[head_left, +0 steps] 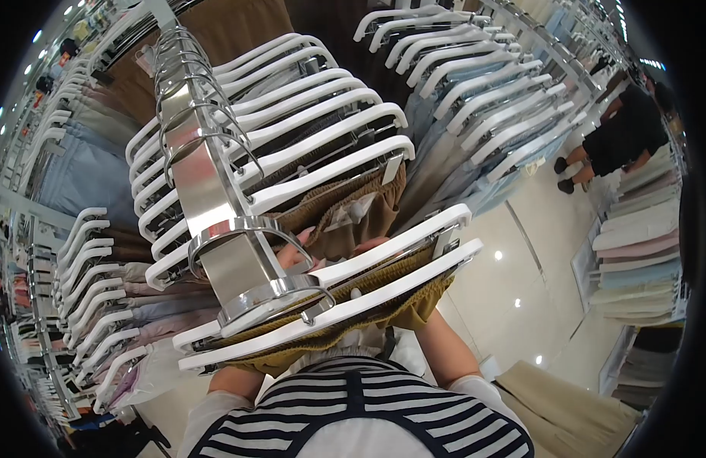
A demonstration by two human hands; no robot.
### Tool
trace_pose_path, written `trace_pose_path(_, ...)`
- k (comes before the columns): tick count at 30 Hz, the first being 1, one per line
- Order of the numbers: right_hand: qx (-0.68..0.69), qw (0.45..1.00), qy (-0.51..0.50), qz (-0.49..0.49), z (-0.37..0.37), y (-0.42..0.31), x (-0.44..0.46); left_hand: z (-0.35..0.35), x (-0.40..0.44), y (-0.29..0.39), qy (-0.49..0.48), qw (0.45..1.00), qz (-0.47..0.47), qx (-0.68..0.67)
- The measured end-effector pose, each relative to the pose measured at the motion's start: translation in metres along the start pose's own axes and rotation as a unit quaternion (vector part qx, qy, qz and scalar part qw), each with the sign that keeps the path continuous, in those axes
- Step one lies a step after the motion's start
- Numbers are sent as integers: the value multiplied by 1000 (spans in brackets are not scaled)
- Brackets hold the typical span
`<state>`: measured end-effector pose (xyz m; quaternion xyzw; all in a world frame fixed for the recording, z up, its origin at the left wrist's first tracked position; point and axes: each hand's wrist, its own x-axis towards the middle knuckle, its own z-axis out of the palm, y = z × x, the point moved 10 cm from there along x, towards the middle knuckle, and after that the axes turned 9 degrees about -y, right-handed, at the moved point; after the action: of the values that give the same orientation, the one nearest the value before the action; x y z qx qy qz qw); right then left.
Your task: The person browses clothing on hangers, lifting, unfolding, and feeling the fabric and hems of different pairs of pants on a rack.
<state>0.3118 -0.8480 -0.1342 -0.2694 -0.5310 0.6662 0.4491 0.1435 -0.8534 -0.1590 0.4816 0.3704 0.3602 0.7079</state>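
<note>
No readable text — labels, brands, numbers or signs.

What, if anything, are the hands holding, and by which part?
The left hand and right hand are at the brown garment, below its gathered waistband. Whether they grip or only touch it cannot be told; the mustard garments partly hide them.

Place: a clothing shop, seen from where I stand among its racks
Rail: a shiny metal bar [204,183], lined with white hangers [322,118] that carry trousers and shorts
Other racks: rows of garments on either side, pale blue ones [85,168] among them
Shelving: a stack of folded clothes [639,244] in pink, blue and cream
Floor: glossy pale tiles [513,267] that mirror the lights
Ceiling: strings of small bright lights [621,21]
People: someone in dark clothes [631,126] out in the aisle
</note>
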Motion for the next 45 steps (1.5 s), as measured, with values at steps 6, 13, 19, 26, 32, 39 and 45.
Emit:
trace_pose_path(6,264,961,53,70,7,24,-53,24,11,10,44,968,-20,245)
trace_pose_path(13,212,973,89,3,1,16,-57,84,-6,83,158,830,272,461)
trace_pose_path(19,175,979,95,-33,-3,14,-41,113,-19,93,217,801,312,463)
trace_pose_path(26,159,984,77,-33,-12,9,-40,133,-21,91,270,778,323,466)
trace_pose_path(32,147,987,62,-30,-28,3,-39,137,-6,92,302,760,326,475)
trace_pose_path(39,144,987,59,-38,-46,-3,-34,134,10,97,291,746,325,503)
trace_pose_path(45,137,988,62,-41,-49,-4,-29,138,8,97,283,737,327,520)
